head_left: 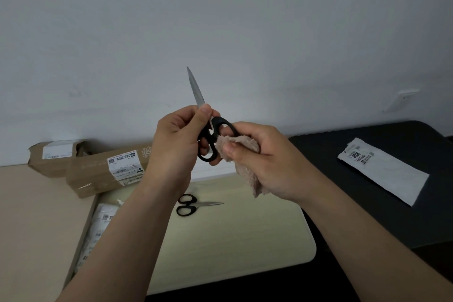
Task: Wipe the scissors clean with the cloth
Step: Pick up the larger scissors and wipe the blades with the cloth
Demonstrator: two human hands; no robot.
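Presently, as seen from beside the table:

- Item, scissors [196,88]: black handles, blades closed together and pointing up and slightly away, held in the air above the table. Probably kept upright so the handles face the cloth and the point stays clear of the person.
- Left hand [176,137]: fingers curled round the scissors at the pivot, thumb pressed on the base of the blades. The grip looks meant to steady the tool while the other hand rubs.
- Right hand [267,162]: thumb and fingers pinch a bunched pinkish cloth [245,147], which touches the nearer handle loop; its tail hangs below the palm. I judge the handles are being wiped; the blades are bare of cloth.
- Second pair of scissors [190,205]: black-handled, lying flat on the pale table [232,228] below the hands.
- Cardboard boxes [103,171]: labelled, stacked at the table's far left against the wall [220,19].
- Wrapped packet [98,223]: near the left edge, contents unclear.
- Black surface [367,154]: to the right, bearing a white labelled packet [384,169].
- Wall socket [404,97]: white, above the black surface.
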